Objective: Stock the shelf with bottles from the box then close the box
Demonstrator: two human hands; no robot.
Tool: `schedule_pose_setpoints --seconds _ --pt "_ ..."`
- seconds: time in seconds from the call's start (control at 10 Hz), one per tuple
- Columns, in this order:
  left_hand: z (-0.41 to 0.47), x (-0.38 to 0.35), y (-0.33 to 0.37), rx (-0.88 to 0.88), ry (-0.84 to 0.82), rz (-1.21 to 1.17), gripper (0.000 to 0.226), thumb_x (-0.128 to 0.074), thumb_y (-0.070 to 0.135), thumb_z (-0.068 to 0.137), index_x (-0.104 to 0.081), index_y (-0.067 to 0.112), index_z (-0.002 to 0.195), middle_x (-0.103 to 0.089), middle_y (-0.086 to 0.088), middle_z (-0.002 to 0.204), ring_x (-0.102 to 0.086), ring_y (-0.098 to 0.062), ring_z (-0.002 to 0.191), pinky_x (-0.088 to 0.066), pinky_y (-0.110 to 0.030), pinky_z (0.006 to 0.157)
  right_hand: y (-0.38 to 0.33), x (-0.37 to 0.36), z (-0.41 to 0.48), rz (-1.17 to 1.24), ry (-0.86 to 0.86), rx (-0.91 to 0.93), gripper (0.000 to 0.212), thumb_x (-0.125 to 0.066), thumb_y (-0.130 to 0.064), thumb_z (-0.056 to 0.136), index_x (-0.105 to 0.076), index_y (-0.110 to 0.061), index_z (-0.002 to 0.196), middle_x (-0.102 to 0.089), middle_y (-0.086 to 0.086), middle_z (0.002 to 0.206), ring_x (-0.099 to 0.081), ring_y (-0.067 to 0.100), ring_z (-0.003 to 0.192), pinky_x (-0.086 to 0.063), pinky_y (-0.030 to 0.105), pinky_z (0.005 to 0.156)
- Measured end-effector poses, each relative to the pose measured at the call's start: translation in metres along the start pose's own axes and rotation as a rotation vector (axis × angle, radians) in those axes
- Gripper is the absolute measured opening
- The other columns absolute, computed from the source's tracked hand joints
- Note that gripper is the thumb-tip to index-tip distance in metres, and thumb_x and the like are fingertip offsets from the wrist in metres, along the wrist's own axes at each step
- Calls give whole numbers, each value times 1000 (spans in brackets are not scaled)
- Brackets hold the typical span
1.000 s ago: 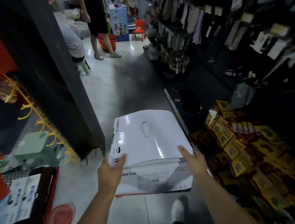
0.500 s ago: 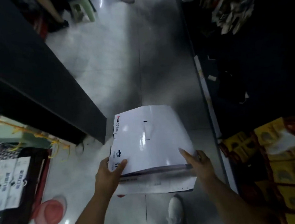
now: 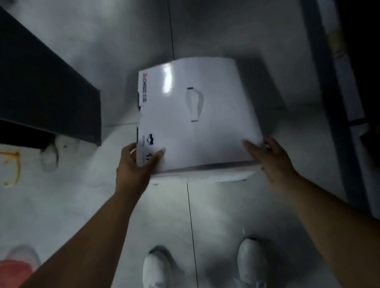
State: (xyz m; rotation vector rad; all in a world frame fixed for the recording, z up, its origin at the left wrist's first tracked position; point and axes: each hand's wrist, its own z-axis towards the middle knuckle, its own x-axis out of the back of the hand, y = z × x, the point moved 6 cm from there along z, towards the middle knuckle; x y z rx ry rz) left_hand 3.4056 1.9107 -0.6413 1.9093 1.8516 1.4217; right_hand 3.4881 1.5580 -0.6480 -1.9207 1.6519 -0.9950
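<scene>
A white glossy cardboard box point(image 3: 195, 111) with its top flap down is over the tiled floor in front of me. My left hand point(image 3: 136, 166) grips its near left corner, thumb on top. My right hand point(image 3: 269, 158) grips the near right corner the same way. The lid has a punched handle slot in the middle and red print along the left edge. No bottles are visible; the box's contents are hidden.
A dark shelf unit's end panel point(image 3: 35, 92) stands at the left, with yellow hooks point(image 3: 11, 167) below it. A dark shelf base point(image 3: 341, 109) runs along the right. My two white shoes point(image 3: 158, 278) stand on the pale tiles just behind the box.
The view has tilted steeply downward, so the aisle, people and shelf goods have left the frame. Both hands keep their hold on the box's near corners, and my shoes have come into view.
</scene>
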Motion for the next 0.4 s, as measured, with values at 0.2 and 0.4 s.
schedule_pose_setpoints --seconds 0.2,0.4 --pt "7 -40 -97 146 -88 38 72 -87 53 63 -55 35 125 -70 10 118 -69 -16 107 -55 -42 98 92 -15 13 -151 -45 -129 18 -80 -19 88 -68 -17 102 -66 -3 96 -62 13 84 -47 24 67" --pt "-10 -45 -84 184 -27 162 58 -74 39 88 -53 14 135 -65 -5 124 -61 -27 116 -37 -25 85 82 -22 -3 -393 35 -172 18 -73 -36 93 -63 -25 103 -59 -1 109 -60 24 103 -48 32 89"
